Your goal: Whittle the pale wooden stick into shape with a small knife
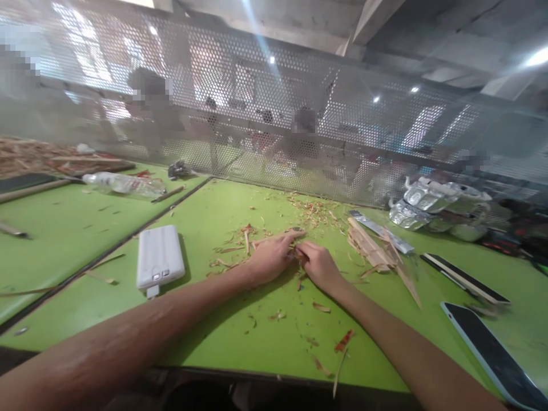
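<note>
My left hand [273,257] rests low over the green table, its index finger stretched to the right and the other fingers curled under and partly hidden. Close against it, my right hand [318,264] is closed, fingertips tucked in by the left palm. Whatever lies between the two hands is too small and covered to name. Thin wood shavings [229,249] are scattered around both hands, with more shavings [314,211] beyond them. To the right of my right hand lies a small pile of flat wood strips [370,245], one with a long pointed end.
A white power bank [160,257] sits left of my left forearm. Phone [492,354], dark flat bar [466,278] and silver packet [381,230] lie to the right. Clear plastic bottles [436,205] lean by the perforated screen [257,125]; another bottle [124,184] lies left.
</note>
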Demonstrator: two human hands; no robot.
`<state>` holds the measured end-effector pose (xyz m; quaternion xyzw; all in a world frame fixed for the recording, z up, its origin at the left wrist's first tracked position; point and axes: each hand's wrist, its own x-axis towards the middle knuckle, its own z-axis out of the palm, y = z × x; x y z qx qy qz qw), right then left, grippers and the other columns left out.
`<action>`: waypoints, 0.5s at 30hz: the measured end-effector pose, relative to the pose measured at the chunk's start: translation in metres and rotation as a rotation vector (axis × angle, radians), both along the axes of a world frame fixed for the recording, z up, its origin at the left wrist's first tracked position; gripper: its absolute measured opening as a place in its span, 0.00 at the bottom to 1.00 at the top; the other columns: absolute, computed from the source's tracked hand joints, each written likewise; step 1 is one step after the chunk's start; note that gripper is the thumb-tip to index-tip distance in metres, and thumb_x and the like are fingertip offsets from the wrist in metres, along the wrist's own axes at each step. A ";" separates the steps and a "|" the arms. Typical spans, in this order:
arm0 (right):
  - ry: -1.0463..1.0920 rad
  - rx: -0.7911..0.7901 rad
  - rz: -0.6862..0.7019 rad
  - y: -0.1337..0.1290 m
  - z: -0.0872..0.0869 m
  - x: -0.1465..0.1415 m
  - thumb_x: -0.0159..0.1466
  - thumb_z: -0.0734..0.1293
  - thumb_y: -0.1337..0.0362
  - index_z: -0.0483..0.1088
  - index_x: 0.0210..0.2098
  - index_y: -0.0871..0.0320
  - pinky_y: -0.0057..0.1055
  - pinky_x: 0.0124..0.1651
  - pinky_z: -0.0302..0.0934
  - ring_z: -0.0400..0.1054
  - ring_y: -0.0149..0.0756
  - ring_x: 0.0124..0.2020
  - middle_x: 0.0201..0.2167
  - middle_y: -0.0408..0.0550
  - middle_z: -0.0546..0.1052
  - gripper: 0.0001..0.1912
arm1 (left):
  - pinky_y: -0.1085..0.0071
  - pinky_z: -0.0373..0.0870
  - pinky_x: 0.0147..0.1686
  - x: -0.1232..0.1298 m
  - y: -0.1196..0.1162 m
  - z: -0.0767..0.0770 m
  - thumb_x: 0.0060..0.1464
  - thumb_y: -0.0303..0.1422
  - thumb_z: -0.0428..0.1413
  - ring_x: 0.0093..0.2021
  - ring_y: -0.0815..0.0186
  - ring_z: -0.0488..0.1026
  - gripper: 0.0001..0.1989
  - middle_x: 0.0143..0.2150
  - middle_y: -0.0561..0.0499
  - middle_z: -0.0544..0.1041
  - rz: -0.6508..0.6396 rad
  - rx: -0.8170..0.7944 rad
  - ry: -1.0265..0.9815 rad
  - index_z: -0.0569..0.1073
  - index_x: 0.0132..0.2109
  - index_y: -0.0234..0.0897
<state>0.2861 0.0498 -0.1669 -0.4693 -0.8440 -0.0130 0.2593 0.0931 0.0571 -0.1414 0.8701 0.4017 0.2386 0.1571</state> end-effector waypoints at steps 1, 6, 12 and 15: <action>-0.008 -0.010 0.001 0.000 0.000 0.000 0.70 0.60 0.70 0.72 0.34 0.57 0.31 0.37 0.59 0.69 0.37 0.33 0.32 0.47 0.75 0.11 | 0.57 0.73 0.56 0.000 0.001 -0.002 0.67 0.30 0.50 0.62 0.55 0.73 0.24 0.69 0.48 0.71 -0.018 0.007 -0.003 0.66 0.68 0.43; -0.086 -0.004 -0.081 -0.003 0.002 -0.002 0.69 0.61 0.68 0.71 0.32 0.57 0.30 0.33 0.53 0.65 0.35 0.30 0.30 0.47 0.74 0.10 | 0.58 0.73 0.57 -0.002 0.007 -0.008 0.68 0.32 0.49 0.59 0.56 0.76 0.13 0.72 0.51 0.65 -0.067 0.049 0.019 0.78 0.40 0.37; -0.101 0.012 -0.059 -0.004 -0.001 -0.001 0.67 0.62 0.70 0.70 0.29 0.58 0.30 0.33 0.51 0.63 0.34 0.29 0.27 0.46 0.71 0.10 | 0.60 0.75 0.50 -0.002 0.004 -0.002 0.65 0.31 0.52 0.52 0.57 0.79 0.12 0.71 0.49 0.68 -0.066 0.042 0.018 0.76 0.33 0.36; -0.098 -0.002 -0.038 -0.004 -0.004 -0.001 0.66 0.62 0.71 0.69 0.28 0.57 0.30 0.34 0.52 0.64 0.35 0.29 0.27 0.46 0.71 0.10 | 0.62 0.75 0.48 -0.002 0.004 -0.001 0.66 0.30 0.51 0.54 0.57 0.78 0.13 0.70 0.48 0.69 -0.090 0.037 0.026 0.75 0.32 0.36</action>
